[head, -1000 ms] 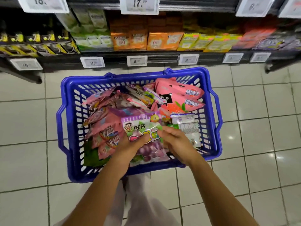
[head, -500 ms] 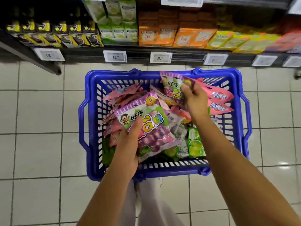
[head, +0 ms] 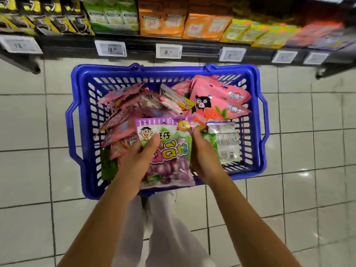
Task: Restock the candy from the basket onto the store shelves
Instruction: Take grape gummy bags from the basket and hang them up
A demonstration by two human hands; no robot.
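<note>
A blue plastic basket stands on the tiled floor below the shelf, filled with candy bags. My left hand grips a purple grape candy bag over the near side of the basket, thumb across its front. My right hand holds the bag's right edge, with its fingers curled round it. Whether more bags are stacked behind this one is hidden. Pink bear-print bags lie at the far right of the basket. Other pink bags fill the left side, and a green-and-white bag lies at the right.
The low store shelf runs along the top, carrying green bags, orange bags, yellow-green bags and white price tags. A shelf foot stands at the left. My light trousers are below the basket.
My right hand had picked a second purple bag from the far side of the basket. It has come back to the bag in my left hand. The view tilted slightly.
</note>
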